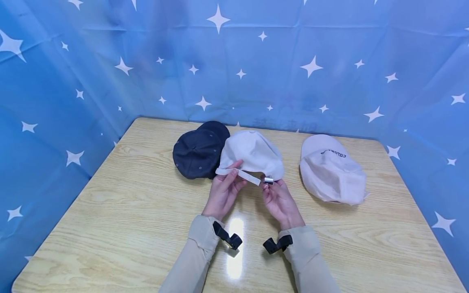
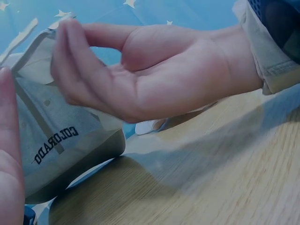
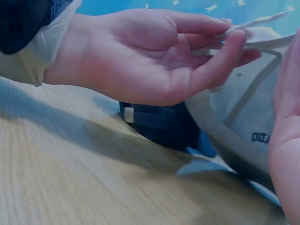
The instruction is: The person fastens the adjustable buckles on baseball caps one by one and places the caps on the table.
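A white baseball cap (image 1: 253,150) is held with its back opening toward me; dark COLORADO lettering shows on it in the left wrist view. My left hand (image 1: 223,195) pinches its light back strap (image 1: 249,178) between thumb and fingers. The strap's free end points toward my right hand (image 1: 281,203). That hand pinches the cap's other back edge beside a silver buckle (image 1: 268,180). Strap end and buckle look apart. In the left wrist view the large hand is my right hand (image 2: 154,84); the right wrist view shows my left hand (image 3: 140,61).
A dark navy cap (image 1: 196,154) lies just left of the held cap, partly behind it. Another white cap (image 1: 333,171) with lettering lies to the right. All are at the far part of the wooden table (image 1: 121,211), before a blue star-patterned curtain (image 1: 271,53).
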Motion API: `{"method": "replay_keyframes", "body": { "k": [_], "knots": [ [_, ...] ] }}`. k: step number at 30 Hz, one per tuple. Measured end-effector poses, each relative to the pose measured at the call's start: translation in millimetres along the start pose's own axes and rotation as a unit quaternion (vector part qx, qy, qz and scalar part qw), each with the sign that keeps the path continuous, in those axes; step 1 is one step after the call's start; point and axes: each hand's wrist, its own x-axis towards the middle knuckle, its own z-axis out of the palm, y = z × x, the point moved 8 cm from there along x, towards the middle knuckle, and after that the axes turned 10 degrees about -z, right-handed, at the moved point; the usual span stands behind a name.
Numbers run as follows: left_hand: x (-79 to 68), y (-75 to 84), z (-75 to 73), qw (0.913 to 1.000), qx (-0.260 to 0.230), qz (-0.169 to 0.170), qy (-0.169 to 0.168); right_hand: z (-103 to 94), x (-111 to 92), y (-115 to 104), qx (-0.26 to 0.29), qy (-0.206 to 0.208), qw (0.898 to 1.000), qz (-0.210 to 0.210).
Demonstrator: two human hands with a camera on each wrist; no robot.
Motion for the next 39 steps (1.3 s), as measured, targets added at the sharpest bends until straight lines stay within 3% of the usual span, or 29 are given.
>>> {"method": "replay_keyframes", "body": {
  "k": [11,17,24,39],
  "knots": [
    [-0.1,0.1,-1.7,0.9992,0.009,0.015,0.035,3.6,-0.5,4.4,0.002,0.002,1.000,-0.020],
    [-0.2,-1.2,-0.7,0.9989,0.020,0.017,0.038,2.5,0.3,4.4,0.019,0.006,0.999,-0.027],
    [-0.5,-3.6,0.9,0.9990,0.028,0.010,0.034,-3.0,0.4,4.3,0.001,0.024,0.999,-0.027],
    [-1.0,-3.9,1.9,0.9980,0.056,0.002,0.031,-2.1,1.0,3.1,-0.004,0.017,0.999,-0.030]
  ]
}}
